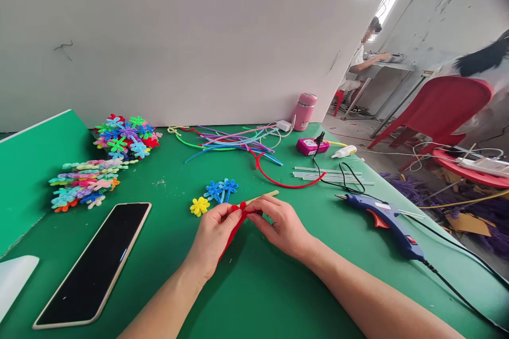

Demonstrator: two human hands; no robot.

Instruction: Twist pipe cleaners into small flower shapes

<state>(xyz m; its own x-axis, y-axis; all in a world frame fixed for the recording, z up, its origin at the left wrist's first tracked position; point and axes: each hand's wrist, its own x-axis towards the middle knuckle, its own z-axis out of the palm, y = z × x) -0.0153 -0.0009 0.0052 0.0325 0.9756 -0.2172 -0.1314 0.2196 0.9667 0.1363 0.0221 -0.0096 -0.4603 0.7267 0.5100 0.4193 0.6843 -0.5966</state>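
Observation:
Red pipe cleaner (pixel 234 235) is pinched between the fingertips of my left hand (pixel 214 233), its length hanging down beside the palm and small red loops showing at the top. My right hand (pixel 280 222) closes its thumb and finger on the same red piece from the right. A thin pale yellow stick (pixel 267 195) lies just behind the right fingers; whether they touch it is unclear. Just beyond my left hand are a yellow pipe-cleaner flower (pixel 199 206) and blue flowers (pixel 221 190).
Pipe-cleaner flowers (pixel 127 137) and a phone (pixel 95 265) lie left. Loose pipe cleaners (pixel 238 140), a pink bottle (pixel 305 111) and glue sticks (pixel 330 176) are farther back. A blue glue gun (pixel 385 222) with its cord lies right. A person sits beyond.

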